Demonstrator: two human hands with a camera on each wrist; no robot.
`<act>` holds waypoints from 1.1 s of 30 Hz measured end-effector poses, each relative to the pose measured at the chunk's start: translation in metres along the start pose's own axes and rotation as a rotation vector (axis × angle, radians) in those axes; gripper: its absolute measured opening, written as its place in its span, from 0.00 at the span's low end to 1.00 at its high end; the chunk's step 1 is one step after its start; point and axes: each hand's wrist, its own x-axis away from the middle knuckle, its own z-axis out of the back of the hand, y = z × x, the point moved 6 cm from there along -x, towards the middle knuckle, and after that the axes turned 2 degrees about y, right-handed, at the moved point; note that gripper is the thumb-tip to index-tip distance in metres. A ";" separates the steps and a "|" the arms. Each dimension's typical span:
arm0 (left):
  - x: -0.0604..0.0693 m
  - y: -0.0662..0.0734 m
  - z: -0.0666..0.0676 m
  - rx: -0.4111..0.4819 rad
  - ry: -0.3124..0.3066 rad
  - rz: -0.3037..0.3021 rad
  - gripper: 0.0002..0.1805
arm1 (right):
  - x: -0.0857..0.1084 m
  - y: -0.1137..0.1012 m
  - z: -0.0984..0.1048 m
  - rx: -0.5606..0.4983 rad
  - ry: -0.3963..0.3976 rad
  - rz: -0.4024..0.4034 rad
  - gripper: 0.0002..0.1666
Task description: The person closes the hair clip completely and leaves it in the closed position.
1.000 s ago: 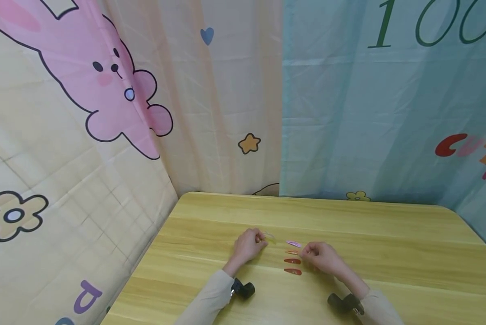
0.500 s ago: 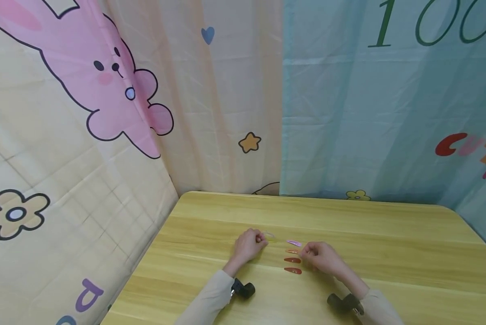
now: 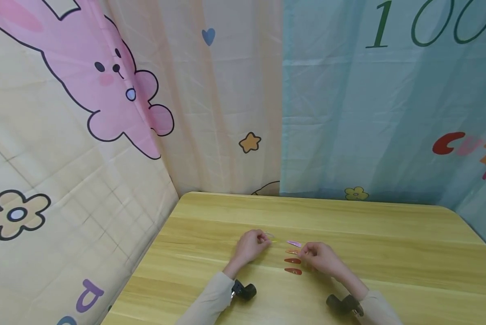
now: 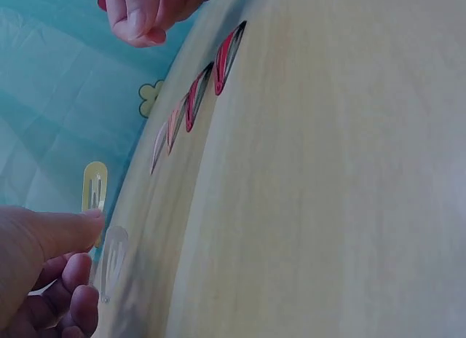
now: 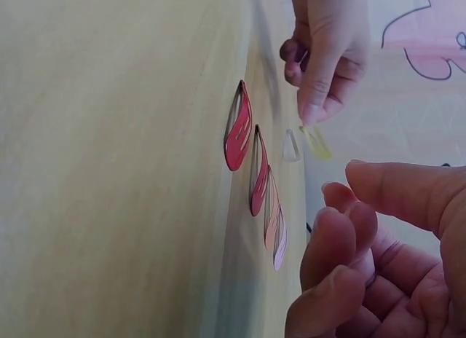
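My left hand (image 3: 251,244) pinches a yellow snap hair clip (image 4: 95,169) between thumb and fingertips, holding it just off the tabletop. A whitish, see-through hair clip (image 4: 119,240) lies on the table right beside those fingers. To the right, several clips lie in a column: a lilac hair clip (image 3: 294,243) at the far end, an orange hair clip (image 3: 291,252), then two red hair clips (image 3: 293,271) nearest me. My right hand (image 3: 321,257) hovers at the column's right side by the orange clip, fingers loosely bent, nothing visible between them.
The wooden table (image 3: 389,253) has rounded far corners. Behind it hangs a blue curtain (image 3: 348,113), with a cream cloth (image 3: 226,99) beside it and a pink rabbit print at the left. A small black wrist camera (image 3: 244,291) is strapped at each cuff.
My left hand has shifted slightly to the right, and the yellow clip now shows at its fingertips. The right hand and the column of clips have stayed in place.
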 end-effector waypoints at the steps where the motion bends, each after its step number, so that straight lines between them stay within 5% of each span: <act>1: 0.000 0.002 0.000 0.009 -0.006 -0.005 0.06 | 0.000 0.000 0.000 -0.001 0.000 0.001 0.09; 20: 0.008 0.042 0.009 0.139 -0.096 -0.014 0.11 | 0.004 -0.007 0.001 -0.002 0.046 -0.013 0.12; 33: 0.020 0.057 0.017 0.250 -0.141 -0.069 0.12 | 0.007 -0.026 0.001 -0.113 0.072 0.009 0.22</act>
